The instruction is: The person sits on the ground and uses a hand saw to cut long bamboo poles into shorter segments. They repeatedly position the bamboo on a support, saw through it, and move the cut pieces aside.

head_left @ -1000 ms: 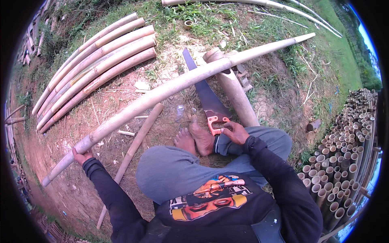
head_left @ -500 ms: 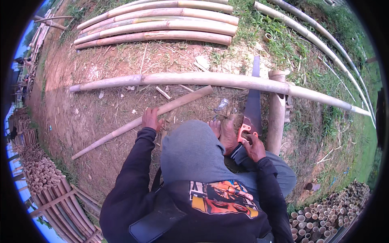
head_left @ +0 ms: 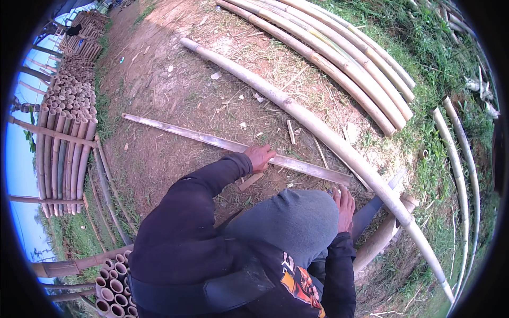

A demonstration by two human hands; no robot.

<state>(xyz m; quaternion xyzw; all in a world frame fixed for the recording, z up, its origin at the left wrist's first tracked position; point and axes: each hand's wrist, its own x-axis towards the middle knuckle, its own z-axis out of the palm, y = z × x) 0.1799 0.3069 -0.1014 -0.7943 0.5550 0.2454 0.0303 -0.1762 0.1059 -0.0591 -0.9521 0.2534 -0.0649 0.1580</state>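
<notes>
A long split bamboo piece (head_left: 207, 138) lies slantwise across the ground in front of me, its paler inner side facing up. My left hand (head_left: 260, 158) grips it near the middle, fingers curled over its edge. Beside its right end is my right hand (head_left: 344, 208), fingers stretched toward it; whether they touch is unclear. The saw (head_left: 371, 209) stands right of that hand, its blade against the long bamboo pole (head_left: 318, 134). Its handle is hidden behind my right arm. The pole rests across a short bamboo post (head_left: 383, 241).
Several bamboo poles (head_left: 339, 55) lie side by side at the far right, and two more poles (head_left: 452, 151) curve along the right edge. Stacked cut bamboo (head_left: 69, 122) stands at the left, with a bundle of tubes (head_left: 114, 289) at lower left. Chips litter the soil.
The view has swung rightward. The bamboo piece has turned over, showing its inner side, with my left hand still on it. My right hand has left the saw handle and moved toward the piece's end.
</notes>
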